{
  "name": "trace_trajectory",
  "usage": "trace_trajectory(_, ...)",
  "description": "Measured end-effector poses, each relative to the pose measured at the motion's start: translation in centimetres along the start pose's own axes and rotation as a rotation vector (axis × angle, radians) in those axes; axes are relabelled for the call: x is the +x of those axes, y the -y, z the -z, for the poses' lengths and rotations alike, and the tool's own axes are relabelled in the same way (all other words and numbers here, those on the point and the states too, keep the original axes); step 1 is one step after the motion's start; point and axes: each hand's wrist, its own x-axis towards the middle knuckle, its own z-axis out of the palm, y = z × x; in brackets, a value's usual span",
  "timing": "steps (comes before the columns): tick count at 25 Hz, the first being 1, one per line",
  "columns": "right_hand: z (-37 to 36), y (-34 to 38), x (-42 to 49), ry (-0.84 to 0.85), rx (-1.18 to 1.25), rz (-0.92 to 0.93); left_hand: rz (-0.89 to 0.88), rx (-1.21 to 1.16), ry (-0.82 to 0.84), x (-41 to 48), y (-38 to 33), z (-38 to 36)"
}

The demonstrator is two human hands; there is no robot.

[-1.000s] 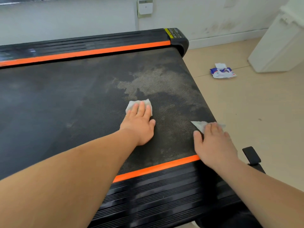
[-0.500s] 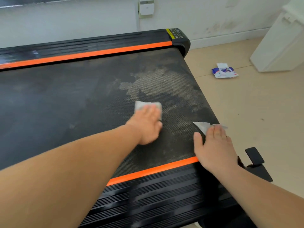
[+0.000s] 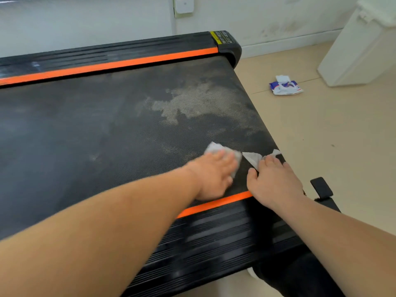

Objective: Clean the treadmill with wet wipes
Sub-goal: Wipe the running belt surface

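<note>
- Where the treadmill belt (image 3: 107, 136) meets the near orange stripe (image 3: 214, 205), the left hand (image 3: 214, 176), blurred, seems flat, fingers straight, pressing a wet wipe (image 3: 215, 147).
- Right hand (image 3: 275, 182), fingers relaxed, pins second wipe (image 3: 251, 157) just beside.
- Wipe pack (image 3: 286, 85) on floor (image 3: 321, 136), well apart.

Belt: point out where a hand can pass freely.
Crowded: near right corner, where left hand and right hand press wipes. Free: the belt left of them, between the orange stripes, and the dusty patch beyond.
</note>
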Motion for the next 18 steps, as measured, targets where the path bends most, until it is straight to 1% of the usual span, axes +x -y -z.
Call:
trace_trajectory(1, 0.2, 0.0, -0.5, 0.005, 0.029, 0.037, -0.101, -0.001, 0.005, -0.6, -2.1, -0.5)
trace_trajectory(2, 0.4, -0.2, -1.0, -0.007, 0.052, 0.094, -0.157, -0.009, 0.013, -1.3, -3.3, -1.1)
trace_trajectory(3, 0.6, -0.6, -1.5, -0.03, 0.07, 0.156, -0.184, -0.036, 0.013, -2.0, -3.5, -1.4)
trace_trajectory(5, 0.7, -0.8, -1.9, -0.059, 0.075, 0.267, -0.175, -0.07, 0.012, -3.5, -1.4, -1.8)
trace_trajectory(6, 0.7, -0.6, -2.1, -0.054, 0.066, 0.322, -0.134, -0.066, 0.005, -4.4, 0.3, -2.0)
trace_trajectory(9, 0.4, 2.2, -2.6, 0.01, 0.063, 0.488, 0.173, -0.039, 0.027, -7.2, 4.0, -2.4)
trace_trajectory(10, 0.3, 3.3, -2.9, 0.015, 0.061, 0.513, 0.227, -0.044, 0.036, -7.5, 4.1, -2.6)
trace_trajectory(11, 0.3, 4.1, -3.0, 0.005, 0.072, 0.5, 0.232, -0.061, 0.034, -7.4, 3.7, -2.8)
trace_trajectory(12, 0.1, 4.5, -2.8, -0.011, 0.09, 0.439, 0.2, -0.075, 0.023, -7.1, 3.2, -3.1)
trace_trajectory(13, 0.0, 4.6, -2.5, -0.023, 0.113, 0.341, 0.152, -0.078, 0.003, -6.7, 3.0, -3.4)
trace_trajectory(15, -0.1, 4.6, -2.0, 0.006, 0.143, 0.137, 0.088, -0.073, -0.032, -6.3, 3.5, -3.8)
trace_trajectory(16, -0.2, 4.6, -1.6, 0.025, 0.16, 0.081, 0.086, -0.059, -0.042, -6.2, 4.0, -3.8)
trace_trajectory(17, -0.2, 4.8, -1.4, 0.03, 0.187, 0.068, 0.103, -0.05, -0.048, -5.9, 4.5, -3.6)
trace_trajectory(18, -0.1, 5.1, -1.0, 0.009, 0.215, 0.097, 0.145, -0.064, -0.052, -5.6, 5.0, -3.3)
